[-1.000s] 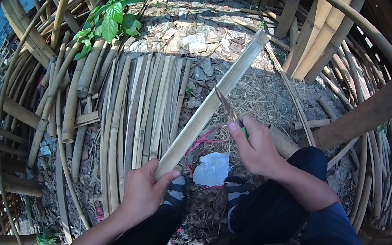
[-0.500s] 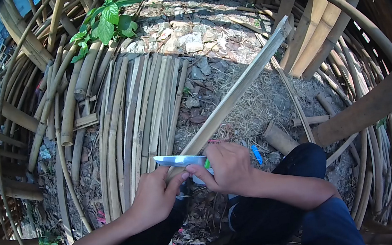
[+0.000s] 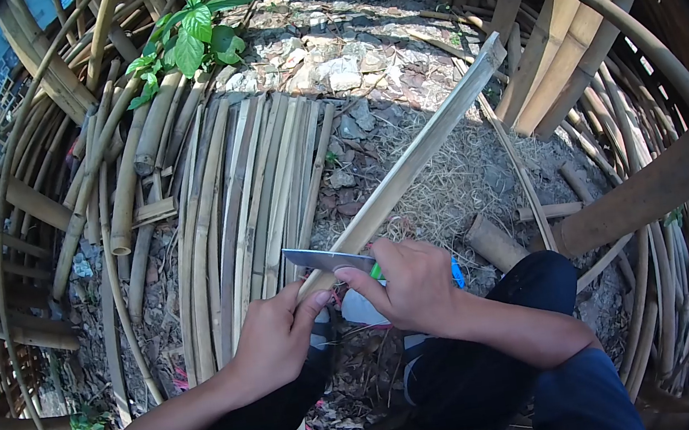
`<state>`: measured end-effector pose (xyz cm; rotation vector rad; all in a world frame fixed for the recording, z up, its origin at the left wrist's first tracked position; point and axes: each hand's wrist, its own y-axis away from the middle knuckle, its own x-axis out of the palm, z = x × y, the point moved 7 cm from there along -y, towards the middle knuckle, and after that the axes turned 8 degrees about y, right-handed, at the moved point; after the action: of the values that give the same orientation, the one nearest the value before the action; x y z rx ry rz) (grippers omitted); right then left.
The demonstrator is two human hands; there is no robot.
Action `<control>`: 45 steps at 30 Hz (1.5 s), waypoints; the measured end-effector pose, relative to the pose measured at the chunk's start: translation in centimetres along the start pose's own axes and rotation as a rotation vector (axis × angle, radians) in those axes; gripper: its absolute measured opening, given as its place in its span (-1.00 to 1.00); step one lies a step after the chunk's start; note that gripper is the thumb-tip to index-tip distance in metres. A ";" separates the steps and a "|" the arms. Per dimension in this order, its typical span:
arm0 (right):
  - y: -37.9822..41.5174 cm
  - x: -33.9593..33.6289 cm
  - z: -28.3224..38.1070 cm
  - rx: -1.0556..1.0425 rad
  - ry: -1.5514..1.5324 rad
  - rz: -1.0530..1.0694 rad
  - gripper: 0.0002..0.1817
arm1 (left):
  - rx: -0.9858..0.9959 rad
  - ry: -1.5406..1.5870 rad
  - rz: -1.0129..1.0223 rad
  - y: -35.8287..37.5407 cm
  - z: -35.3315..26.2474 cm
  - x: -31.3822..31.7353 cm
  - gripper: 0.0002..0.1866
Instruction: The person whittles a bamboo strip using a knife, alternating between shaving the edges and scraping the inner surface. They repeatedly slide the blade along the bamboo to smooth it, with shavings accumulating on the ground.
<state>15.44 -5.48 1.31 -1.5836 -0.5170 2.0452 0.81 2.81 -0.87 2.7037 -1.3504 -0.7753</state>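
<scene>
1. The bamboo strip [image 3: 419, 154] slants above the ground [image 3: 476, 169], its near end in the left hand [image 3: 269, 338]; that grip is closed, thumb against the wood.
2. The right hand [image 3: 416, 288] is wrapped round the knife [image 3: 324, 259], its blade across the strip.
3. The strip looks light, stiff and probably splintery; the near end suits holding, clear of the blade.

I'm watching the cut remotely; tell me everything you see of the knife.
The knife has a flat, grey, metal-looking blade and a handle showing a bit of green; the rest is hidden in the right hand, which grips it. Its tip points left. The blade crosses the pale bamboo strip, apparently touching it, just beyond the left hand.
</scene>
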 end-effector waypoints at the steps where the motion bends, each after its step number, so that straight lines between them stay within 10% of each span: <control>1: 0.0 0.0 -0.1 0.003 0.000 0.003 -0.53 | 0.016 0.004 -0.012 0.1 0.0 0.0 -0.68; 45: -2.3 -3.2 -9.5 0.397 0.183 0.049 -0.40 | -0.033 -0.085 -0.060 1.1 -0.1 -1.2 -0.60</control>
<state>25.66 -5.63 2.72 -1.5255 -0.0016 1.8679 -0.59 3.00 0.02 2.7264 -1.2647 -0.9196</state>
